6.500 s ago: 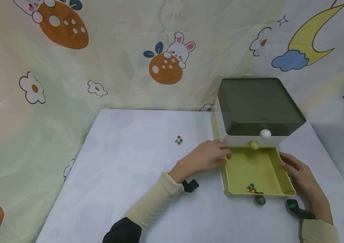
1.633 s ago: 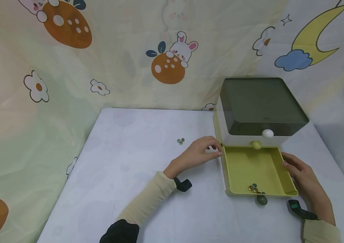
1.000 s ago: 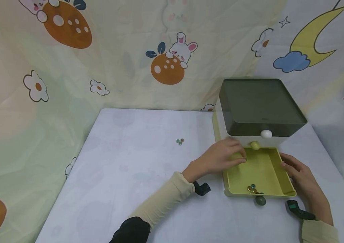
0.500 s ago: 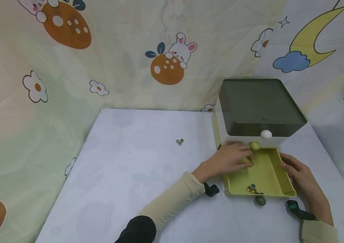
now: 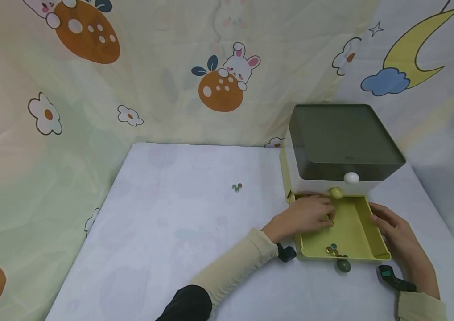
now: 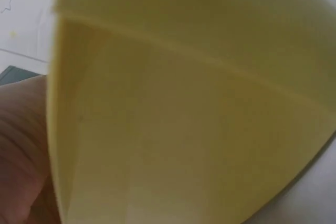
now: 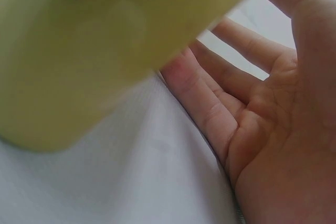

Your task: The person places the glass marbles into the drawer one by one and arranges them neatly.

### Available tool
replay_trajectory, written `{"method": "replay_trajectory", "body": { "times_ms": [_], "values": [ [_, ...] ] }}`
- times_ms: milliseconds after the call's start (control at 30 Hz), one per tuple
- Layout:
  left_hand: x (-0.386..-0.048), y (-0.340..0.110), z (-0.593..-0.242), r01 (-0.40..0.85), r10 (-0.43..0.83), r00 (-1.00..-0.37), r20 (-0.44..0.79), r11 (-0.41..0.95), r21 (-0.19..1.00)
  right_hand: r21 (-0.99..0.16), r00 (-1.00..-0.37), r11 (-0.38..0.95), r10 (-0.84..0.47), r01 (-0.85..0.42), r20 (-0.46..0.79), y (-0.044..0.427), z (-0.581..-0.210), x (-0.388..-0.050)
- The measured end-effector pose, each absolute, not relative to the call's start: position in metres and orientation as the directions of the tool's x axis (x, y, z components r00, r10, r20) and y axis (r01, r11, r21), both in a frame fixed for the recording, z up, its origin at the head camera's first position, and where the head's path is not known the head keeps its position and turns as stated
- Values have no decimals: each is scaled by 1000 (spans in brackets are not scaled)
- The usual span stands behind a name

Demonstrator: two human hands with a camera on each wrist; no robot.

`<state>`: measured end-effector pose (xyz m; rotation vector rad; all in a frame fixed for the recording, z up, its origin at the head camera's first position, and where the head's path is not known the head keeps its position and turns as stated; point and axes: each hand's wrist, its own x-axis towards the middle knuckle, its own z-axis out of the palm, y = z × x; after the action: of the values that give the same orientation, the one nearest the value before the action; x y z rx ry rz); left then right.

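A yellow drawer [image 5: 347, 227] is pulled out from a small drawer cabinet [image 5: 347, 140]. My left hand [image 5: 307, 214] reaches over its left wall, fingers bent above the floor. A small dark speck at the fingertips looks like a pinched marble, mostly hidden. My right hand [image 5: 395, 232] holds the drawer's right wall, thumb at the rim and fingers along the outside, which the right wrist view also shows. Several glass marbles [image 5: 334, 250] lie at the front of the drawer. On the table, three more marbles [image 5: 237, 187] sit in a cluster.
A dark green round knob [image 5: 343, 266] projects from the drawer's front. Above it, the cabinet carries a yellow knob [image 5: 336, 192] and a white knob [image 5: 351, 178]. A printed cloth [image 5: 163, 80] hangs behind the white table [image 5: 163, 223].
One marble has left the cluster on the table. My left hand has moved right from beside the drawer into it, then lower. My right hand stays at the drawer's right wall.
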<state>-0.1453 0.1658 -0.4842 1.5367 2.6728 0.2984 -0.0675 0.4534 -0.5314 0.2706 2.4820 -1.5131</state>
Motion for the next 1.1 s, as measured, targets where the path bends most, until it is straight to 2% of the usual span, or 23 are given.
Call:
{"method": "replay_trajectory", "body": {
  "times_ms": [433,1100],
  "values": [
    [-143,175,-491,812,822,-568,-35,567,140,-845,-955,454,55,283,-290,453,-532,-69],
    [-140,174,-490,804,811,-582,-58,585,105,-848,-962,461,50,261,-269,454,-533,-67]
  ]
}}
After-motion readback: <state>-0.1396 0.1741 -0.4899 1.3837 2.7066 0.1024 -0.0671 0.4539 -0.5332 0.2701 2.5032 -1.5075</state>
